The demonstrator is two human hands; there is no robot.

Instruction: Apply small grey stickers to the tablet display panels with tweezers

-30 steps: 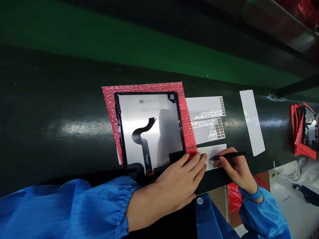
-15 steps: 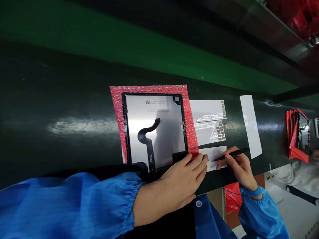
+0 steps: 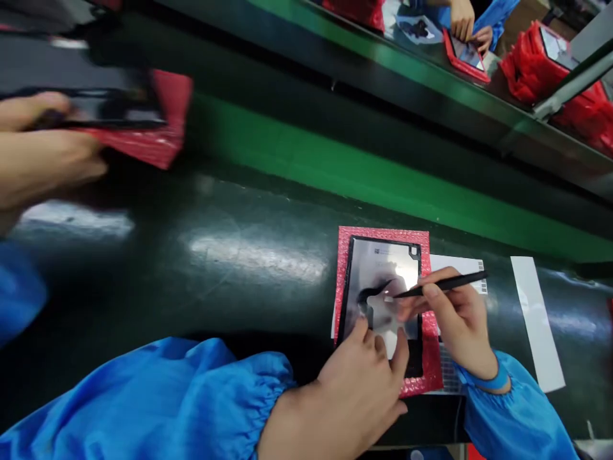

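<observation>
A tablet screen panel [image 3: 402, 255] lies back side up on a red bubble-wrap sheet [image 3: 343, 255], with a black ribbon cable [image 3: 371, 295] curving over its silver back. My left hand [image 3: 359, 383] rests over the panel's near part, fingers apart, fingertips by the cable's lower stretch. In my right hand [image 3: 457, 316] are slim black tweezers [image 3: 453, 282], pinched like a pen. Their tip points left over the panel, next to a small pale piece [image 3: 387, 298]. Whether the tip grips that piece is too small to tell.
White label sheets [image 3: 454, 263] lie partly under the wrap, and a white strip [image 3: 539, 326] lies farther right. At left, another person's hand [image 3: 52, 150] holds a wrapped panel [image 3: 119, 105], blurred. Across the shelf, more hands [image 3: 463, 22] work beside red-wrapped stacks [image 3: 522, 70].
My right hand has moved with the tweezers from the label sheet to above the panel. My left hand now lies over the panel. The view has shifted, and another person's hand appears at left.
</observation>
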